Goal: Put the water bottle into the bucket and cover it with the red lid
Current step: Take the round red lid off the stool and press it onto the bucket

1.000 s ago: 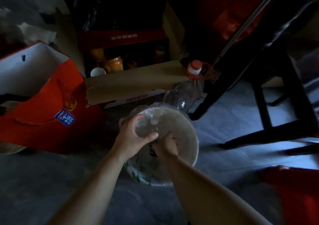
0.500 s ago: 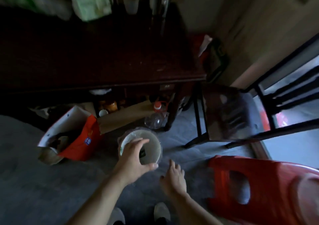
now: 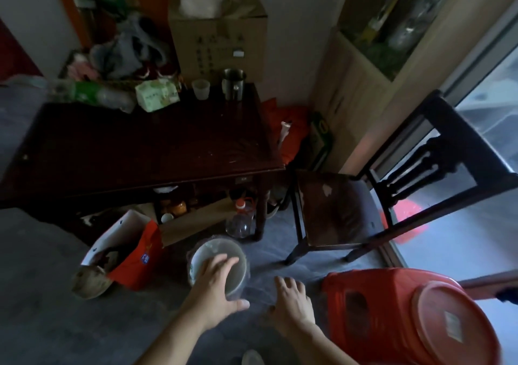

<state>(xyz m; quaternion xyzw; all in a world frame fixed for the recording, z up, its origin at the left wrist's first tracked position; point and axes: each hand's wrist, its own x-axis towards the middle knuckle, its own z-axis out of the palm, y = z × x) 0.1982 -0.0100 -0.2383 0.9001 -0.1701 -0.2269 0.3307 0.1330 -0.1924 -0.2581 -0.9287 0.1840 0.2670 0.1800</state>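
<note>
The left hand (image 3: pixel 217 286) has its fingers (image 3: pixel 221 262) spread and loosely curved over the near side of the bucket (image 3: pixel 218 263), thumb stretched out to the right past the rim; whether the fingertips actually press on the rim or only hang above it cannot be told. The right hand (image 3: pixel 291 298) is open too, fingers apart and pointing forward, palm down over the bare grey floor (image 3: pixel 42 294) just right of the bucket, gripping nothing. The bucket is a small round pale pail with some green print on its outer wall, standing upright on the floor, its mouth uncovered; its inside looks dull and greyish, and the view is too dim to make out a water bottle within it. The red lid (image 3: pixel 454 322) is a wide, round, flat disc with a raised rim and a pale rectangular sticker near its middle; it lies on top of a red plastic stool (image 3: pixel 361 308) at the right, well apart from the bucket. Beyond the bucket a clear plastic jug (image 3: pixel 241 221) with a red cap stands by the leg of a dark wooden table (image 3: pixel 145 146), and a red and white paper bag (image 3: pixel 131 252) sits just left of the bucket. A dark wooden chair (image 3: pixel 336 213) stands to the right of the table.
</note>
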